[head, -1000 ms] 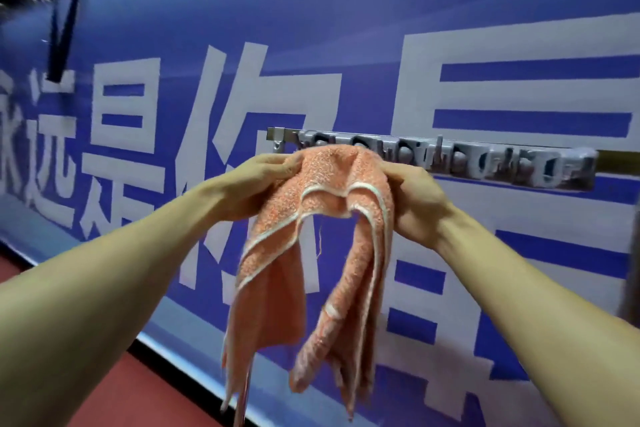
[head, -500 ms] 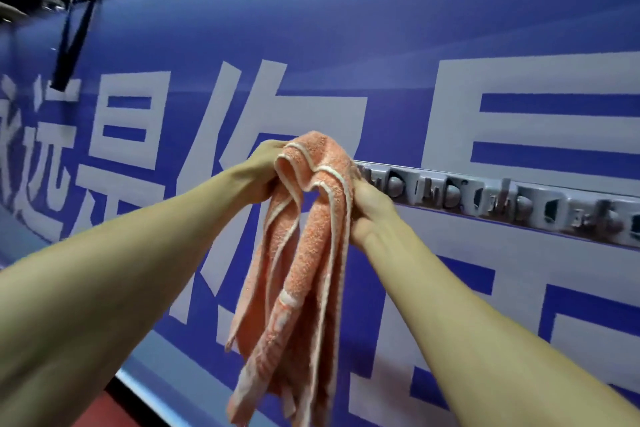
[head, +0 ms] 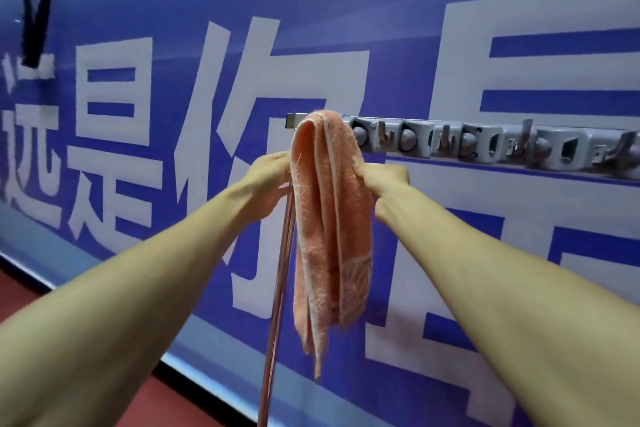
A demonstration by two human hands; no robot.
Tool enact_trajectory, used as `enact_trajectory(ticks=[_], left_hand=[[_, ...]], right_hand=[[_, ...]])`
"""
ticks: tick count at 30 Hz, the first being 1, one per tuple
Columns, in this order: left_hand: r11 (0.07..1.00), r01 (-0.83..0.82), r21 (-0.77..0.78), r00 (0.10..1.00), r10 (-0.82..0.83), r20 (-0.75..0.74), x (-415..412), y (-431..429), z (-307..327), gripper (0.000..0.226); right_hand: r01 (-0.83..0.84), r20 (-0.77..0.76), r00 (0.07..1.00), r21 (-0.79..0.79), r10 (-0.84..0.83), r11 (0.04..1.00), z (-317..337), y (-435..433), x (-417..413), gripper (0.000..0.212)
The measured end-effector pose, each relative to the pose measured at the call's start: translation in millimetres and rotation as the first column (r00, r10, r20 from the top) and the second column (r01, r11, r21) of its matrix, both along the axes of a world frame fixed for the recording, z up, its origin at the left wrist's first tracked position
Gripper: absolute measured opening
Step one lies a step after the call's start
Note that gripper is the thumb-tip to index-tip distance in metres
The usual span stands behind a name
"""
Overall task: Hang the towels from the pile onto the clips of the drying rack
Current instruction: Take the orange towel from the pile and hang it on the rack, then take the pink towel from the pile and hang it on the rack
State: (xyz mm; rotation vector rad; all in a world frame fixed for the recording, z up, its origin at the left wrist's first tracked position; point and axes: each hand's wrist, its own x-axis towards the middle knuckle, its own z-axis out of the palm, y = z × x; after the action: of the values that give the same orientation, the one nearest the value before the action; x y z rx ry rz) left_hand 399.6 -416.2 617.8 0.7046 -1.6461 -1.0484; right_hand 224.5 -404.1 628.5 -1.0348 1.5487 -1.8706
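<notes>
Mid-frame, the right grip (head: 384,180) pinches the orange towel (head: 329,218) by its right fold. The left grip (head: 266,180) touches its left edge, fingers hidden, so I cannot tell its hold. The towel hangs at the clip bar (head: 485,146)'s left end; the clips to the right look bare, so most of the hanging seems left to do.

**Towel now hangs narrow at the bar's left end**

A second ago the towel (head: 329,218) was bunched wide between both hands in front of the clip bar (head: 485,146). Now it hangs in a narrow, straight fold at the bar's left end, its top covering the bar there. Both hands have dropped from bar height to just below it. The left hand (head: 266,184) is at the towel's left edge and the right hand (head: 384,180) pinches its right edge. The bar's left tip, covered half a second ago, shows again, and a pole (head: 277,305) has come into view beneath it.
</notes>
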Motion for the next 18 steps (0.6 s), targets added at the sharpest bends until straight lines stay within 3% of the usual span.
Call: enact_trajectory(ticks=[2, 5, 7, 12, 18], left_hand=[[0.993, -0.116, -0.001, 0.986, 0.115, -0.124, 8.3, 6.3, -8.4, 0.032], [0.921, -0.344, -0.18, 0.92, 0.293, -0.259, 15.3, 29.6, -15.0, 0.025], [0.896, -0.325, -0.302, 0.93, 0.246, -0.272, 12.1, 55.5, -16.2, 0.021], [0.898, -0.143, -0.416, 0.989, 0.118, -0.086, -14.9, 133.6, -28.3, 0.024], [0.971, 0.01, -0.241, 0.972, 0.048, 0.231, -54.4, 213.9, -69.7, 0.029]], right_hand=[[0.01, -0.09, 0.996, -0.012, -0.011, 1.0, -1.6, 24.6, 5.2, 0.022], [0.024, -0.214, 0.976, -0.048, -0.034, 0.999, -9.6, 49.6, 1.8, 0.015], [-0.014, -0.267, 0.964, -0.027, 0.006, 1.0, -16.7, 69.4, -0.3, 0.013], [-0.088, -0.317, 0.944, 0.037, 0.096, 0.995, -36.1, 137.7, -14.2, 0.015], [-0.093, -0.377, 0.916, 0.13, 0.136, 0.987, -67.0, 237.5, -55.4, 0.01]])
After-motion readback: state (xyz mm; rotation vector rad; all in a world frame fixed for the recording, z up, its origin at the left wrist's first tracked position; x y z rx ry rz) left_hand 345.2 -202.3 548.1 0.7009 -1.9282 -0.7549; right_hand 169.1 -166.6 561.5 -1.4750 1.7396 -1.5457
